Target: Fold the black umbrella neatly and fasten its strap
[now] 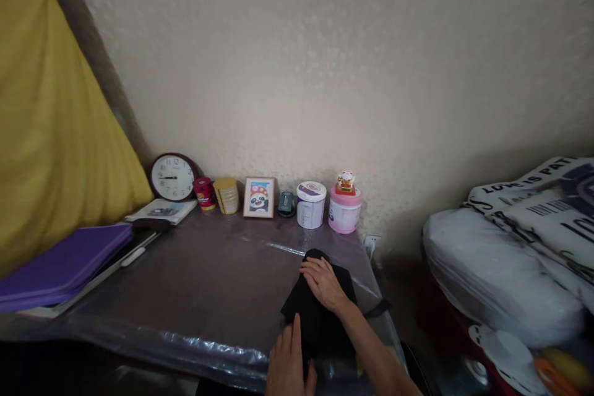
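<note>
A black fabric item (309,318) lies at the right front of the table, with a dark strap-like end (378,308) reaching out towards the right edge. Its exact kind does not show. My right hand (323,284) rests flat on its upper part, fingers extended towards the left. At its lower left edge is my left hand (288,356), fingers stretched forward and the thumb apart. Neither hand is wrapped round the fabric. Part of the cloth is hidden beneath my right hand and forearm.
Along the wall stand a clock (172,177), a red can (205,193), a yellow-lidded container (227,195), a framed panda picture (258,198), a white tub (310,205) and a pink tub (344,213) topped by a cat figurine (346,183). Purple folders (69,263) lie left; bagged bedding (487,272) sits right.
</note>
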Available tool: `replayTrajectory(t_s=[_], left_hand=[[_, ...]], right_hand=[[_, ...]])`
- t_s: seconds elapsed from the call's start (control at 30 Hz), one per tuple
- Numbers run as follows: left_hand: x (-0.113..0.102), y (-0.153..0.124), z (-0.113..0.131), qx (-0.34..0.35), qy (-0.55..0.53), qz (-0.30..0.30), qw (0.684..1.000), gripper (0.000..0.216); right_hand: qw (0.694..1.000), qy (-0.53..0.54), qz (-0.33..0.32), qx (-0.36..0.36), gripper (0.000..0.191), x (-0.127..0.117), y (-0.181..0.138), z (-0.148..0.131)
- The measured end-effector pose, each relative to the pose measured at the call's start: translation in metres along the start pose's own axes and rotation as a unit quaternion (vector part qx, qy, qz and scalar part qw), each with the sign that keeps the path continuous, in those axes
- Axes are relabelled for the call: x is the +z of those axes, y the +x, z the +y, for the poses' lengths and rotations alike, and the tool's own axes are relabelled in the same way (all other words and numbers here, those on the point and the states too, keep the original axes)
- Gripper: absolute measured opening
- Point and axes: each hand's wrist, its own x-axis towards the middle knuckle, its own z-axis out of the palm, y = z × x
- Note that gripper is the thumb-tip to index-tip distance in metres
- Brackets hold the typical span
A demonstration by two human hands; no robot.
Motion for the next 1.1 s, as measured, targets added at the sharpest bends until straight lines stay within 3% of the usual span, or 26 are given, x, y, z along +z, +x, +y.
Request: replayTrajectory(t_s=[0.2,0.3,0.37,0.47,0.6,0.73,0.8,0.87,0.97,1.1], left_hand=[[-0.001,0.001,-0.001,-0.025,-0.017,-0.021,0.999,0.072],[-0.004,0.001,0.001,-0.03,-0.006,-0.015,0.999,0.071],[-0.006,0.0,0.004,-0.032,0.006,-0.009,0.999,0.07],[-0.008,-0.002,0.006,-0.027,0.029,0.01,0.999,0.067],[-0.007,-0.004,0.004,-0.011,0.04,0.036,0.998,0.06],[-0.01,-0.006,0.003,0.029,0.026,0.029,0.999,0.051],[-0.013,-0.007,0.005,0.02,0.019,0.018,0.999,0.054],[-0.017,-0.009,0.009,-0.005,0.013,0.006,1.0,0.059],[-0.021,-0.011,0.014,-0.034,0.006,-0.039,0.999,0.063],[-0.023,-0.011,0.013,-0.055,-0.014,-0.074,0.996,0.063]], right_hand=[[0.996,-0.071,0.006,0.062,0.028,0.009,0.028,0.027],[0.986,-0.11,0.056,0.11,0.029,0.004,0.031,0.02],[0.987,-0.108,0.073,0.094,0.03,-0.001,0.025,0.006],[0.998,-0.06,0.01,0.021,0.027,-0.004,0.007,-0.025],[0.994,-0.011,-0.106,0.014,0.033,-0.003,-0.016,-0.069],[0.986,0.079,-0.144,-0.004,0.037,-0.013,-0.029,-0.093],[0.984,0.144,-0.1,0.024,0.035,-0.024,-0.036,-0.089],[0.98,0.17,-0.002,0.104,0.029,-0.033,-0.047,-0.073],[0.955,0.092,0.132,0.249,0.03,-0.04,-0.07,-0.032],[0.92,0.039,0.162,0.355,0.032,-0.038,-0.098,0.013]])
